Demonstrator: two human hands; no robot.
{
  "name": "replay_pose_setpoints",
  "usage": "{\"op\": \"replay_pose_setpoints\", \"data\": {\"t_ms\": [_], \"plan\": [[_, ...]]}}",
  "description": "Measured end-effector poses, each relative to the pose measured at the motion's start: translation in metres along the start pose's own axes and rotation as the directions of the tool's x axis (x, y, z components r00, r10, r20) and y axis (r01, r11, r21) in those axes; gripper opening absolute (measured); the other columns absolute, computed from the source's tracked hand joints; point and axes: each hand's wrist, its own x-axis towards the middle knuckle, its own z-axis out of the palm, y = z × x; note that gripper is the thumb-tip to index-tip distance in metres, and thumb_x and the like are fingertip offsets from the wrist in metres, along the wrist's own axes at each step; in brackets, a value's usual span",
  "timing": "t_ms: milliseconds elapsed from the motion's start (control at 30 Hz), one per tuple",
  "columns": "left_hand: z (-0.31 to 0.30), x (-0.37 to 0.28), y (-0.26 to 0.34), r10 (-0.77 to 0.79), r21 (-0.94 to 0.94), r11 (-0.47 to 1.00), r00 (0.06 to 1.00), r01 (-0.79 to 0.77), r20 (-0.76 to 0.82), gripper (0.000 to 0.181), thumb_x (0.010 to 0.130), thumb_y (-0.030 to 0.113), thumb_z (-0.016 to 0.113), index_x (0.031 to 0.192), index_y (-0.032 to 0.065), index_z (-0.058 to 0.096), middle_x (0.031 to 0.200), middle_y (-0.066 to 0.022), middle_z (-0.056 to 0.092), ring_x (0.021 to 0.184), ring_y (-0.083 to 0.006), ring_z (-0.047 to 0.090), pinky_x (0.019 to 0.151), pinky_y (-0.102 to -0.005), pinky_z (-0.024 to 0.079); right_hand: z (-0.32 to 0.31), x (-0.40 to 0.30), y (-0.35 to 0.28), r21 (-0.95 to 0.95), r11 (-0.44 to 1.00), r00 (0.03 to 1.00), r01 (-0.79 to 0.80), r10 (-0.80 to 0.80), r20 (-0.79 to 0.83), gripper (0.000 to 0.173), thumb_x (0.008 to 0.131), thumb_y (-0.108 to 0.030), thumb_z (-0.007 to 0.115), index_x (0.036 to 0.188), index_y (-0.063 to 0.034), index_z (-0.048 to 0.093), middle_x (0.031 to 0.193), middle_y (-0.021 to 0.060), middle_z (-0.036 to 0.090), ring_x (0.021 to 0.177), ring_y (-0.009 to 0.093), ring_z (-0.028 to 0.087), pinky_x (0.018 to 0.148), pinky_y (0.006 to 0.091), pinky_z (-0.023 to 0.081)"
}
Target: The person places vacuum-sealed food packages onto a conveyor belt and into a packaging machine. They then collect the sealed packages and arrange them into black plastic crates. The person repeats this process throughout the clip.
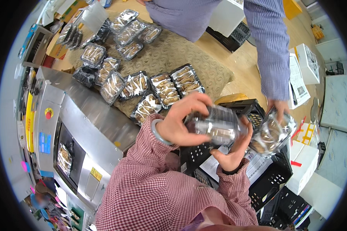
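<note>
My left hand [188,121], with a pale bangle at the wrist, grips one end of a film-wrapped black tray pack [219,124]. My right hand [234,147] holds the other end, thumb and fingers spread around it. The pack is tilted and blurred, so its contents are hard to make out. Below it stands a black plastic crate [273,180] with printed paper sheets [257,167] inside. Over the crate's right side, a co-worker's hand [278,108] holds another wrapped pack [270,135] of brown pieces.
Several wrapped trays of brown food pieces [164,89] lie on a patterned cloth-covered table [179,52]. To my left is a steel machine [89,138] with a red stop button [48,114]. White foam boxes [302,161] stand at right. The co-worker's sleeve [273,52] reaches in from above.
</note>
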Motion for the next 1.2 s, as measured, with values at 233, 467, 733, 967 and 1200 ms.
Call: {"op": "replay_pose_setpoints", "data": {"t_ms": [233,467,733,967,1200], "plan": [[-0.044,-0.031,-0.064,-0.476,-0.542,0.835,0.616,0.093,-0.628,0.019,0.085,0.012,0.051,0.097,-0.0035,0.052,0.098,-0.0136,0.054,0.085,-0.0193,0.056,0.071,-0.033,0.046,-0.001,-0.022,-0.022,0.219,0.919,0.941,-0.327,0.296,0.166,0.051,0.056,-0.003,0.07,0.103,0.0043,0.052,0.095,0.0111,0.06,0.092,0.019,0.056,0.081,0.0309,0.044],[-0.18,-0.147,-0.156,-0.528,-0.561,0.82,-0.529,-0.115,-0.664,0.075,0.079,0.051,0.054,0.125,-0.0047,0.031,0.089,-0.0099,0.047,0.072,-0.0147,0.049,0.059,-0.0237,0.045,-0.037,-0.065,-0.023,0.275,0.907,0.947,-0.32,0.311,0.078,0.073,0.06,-0.031,0.078,0.112,0.0074,0.044,0.105,0.0121,0.056,0.094,0.02,0.054,0.083,0.033,0.042],[-0.204,-0.111,-0.138,-0.598,-0.708,0.704,-0.575,-0.045,-0.559,0.052,0.081,0.052,0.046,0.09,0.0014,0.053,0.07,-0.0066,0.046,0.061,-0.018,0.041,0.059,-0.0318,0.041,-0.078,-0.111,-0.016,0.267,0.891,0.92,-0.368,0.39,-0.032,0.058,0.061,-0.014,0.073,0.108,0.0095,0.047,0.102,0.013,0.057,0.091,0.02,0.055,0.082,0.0317,0.043],[-0.259,-0.132,-0.16,-0.588,-0.704,0.705,-0.489,0.08,-0.644,0.046,0.078,0.045,0.05,0.091,0.0011,0.055,0.075,-0.0087,0.05,0.065,-0.0211,0.045,0.061,-0.0342,0.04,-0.148,-0.159,0.003,0.339,0.817,0.793,-0.467,0.556,-0.25,0.048,0.064,-0.009,0.058,0.109,0.0042,0.05,0.099,0.0074,0.059,0.089,0.015,0.055,0.08,0.0291,0.044],[-0.213,-0.128,-0.139,-0.554,-0.583,0.812,-0.266,0.038,-0.789,0.041,0.075,0.037,0.055,0.093,0.0008,0.056,0.081,-0.0109,0.055,0.069,-0.0242,0.049,0.063,-0.0367,0.04,-0.275,-0.214,0.094,0.459,0.674,0.514,-0.579,0.738,-0.437,0.038,0.081,-0.019,0.057,0.112,0.0013,0.048,0.099,0.0117,0.058,0.084,0.023,0.06,0.073,0.0356,0.051]]}}
